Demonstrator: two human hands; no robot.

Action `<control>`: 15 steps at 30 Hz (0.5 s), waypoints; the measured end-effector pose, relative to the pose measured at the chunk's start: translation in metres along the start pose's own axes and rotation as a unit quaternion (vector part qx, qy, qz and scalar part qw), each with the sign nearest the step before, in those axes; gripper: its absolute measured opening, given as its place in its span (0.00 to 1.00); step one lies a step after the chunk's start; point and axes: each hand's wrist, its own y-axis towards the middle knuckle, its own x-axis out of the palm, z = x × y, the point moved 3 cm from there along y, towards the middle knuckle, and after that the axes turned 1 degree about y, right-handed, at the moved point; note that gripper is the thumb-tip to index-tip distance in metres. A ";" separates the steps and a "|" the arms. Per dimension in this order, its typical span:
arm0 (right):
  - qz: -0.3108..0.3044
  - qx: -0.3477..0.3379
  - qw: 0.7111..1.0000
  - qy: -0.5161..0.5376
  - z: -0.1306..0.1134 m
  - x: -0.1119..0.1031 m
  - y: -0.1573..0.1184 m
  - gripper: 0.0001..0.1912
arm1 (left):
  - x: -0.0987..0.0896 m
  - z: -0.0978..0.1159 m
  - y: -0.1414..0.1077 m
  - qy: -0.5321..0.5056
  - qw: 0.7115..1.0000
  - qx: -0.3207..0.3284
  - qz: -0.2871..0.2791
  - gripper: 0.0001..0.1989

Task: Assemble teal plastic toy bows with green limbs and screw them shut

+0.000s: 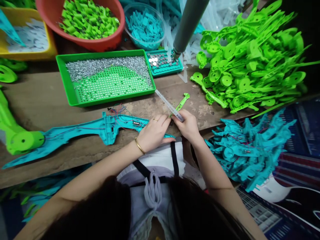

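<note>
A long turquoise plastic shell half (75,128) lies along the front of the wooden table, with thin red and blue wires (120,111) and a small silver spring-like part (136,123) on it. My left hand (156,128) is closed over its right end; the pointed tip shows between fingers and thumb. Beside it, my right hand (188,125) is closed around the lower end of a translucent plastic strip (166,104), which points up and left. A slim bright green plastic lever (183,101) reaches out beyond my fingertips; whether either hand touches it is unclear.
A green tray (105,100) of small screws stands ahead, next to a turquoise tray (167,69) of round metal pieces. A grey electric screwdriver (188,28) hangs over it. Green parts (240,70) are heaped right, turquoise shells (246,146) below them. A red bowl (105,43) stands behind.
</note>
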 end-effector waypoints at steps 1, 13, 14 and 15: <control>0.003 0.003 1.000 -0.010 -0.001 0.001 -0.001 0.07 | 0.000 0.000 0.000 0.000 1.000 0.001 0.001 0.37; 0.022 0.062 0.995 -0.073 -0.011 0.008 -0.008 0.06 | -0.001 -0.002 0.000 -0.013 1.000 0.006 0.000 0.34; 0.007 0.065 0.996 -0.065 -0.010 0.006 -0.006 0.06 | -0.001 -0.002 0.000 -0.012 1.000 0.007 -0.001 0.34; -0.011 0.071 0.996 -0.054 -0.010 0.003 -0.004 0.06 | -0.001 -0.002 0.000 -0.012 1.000 0.008 0.000 0.34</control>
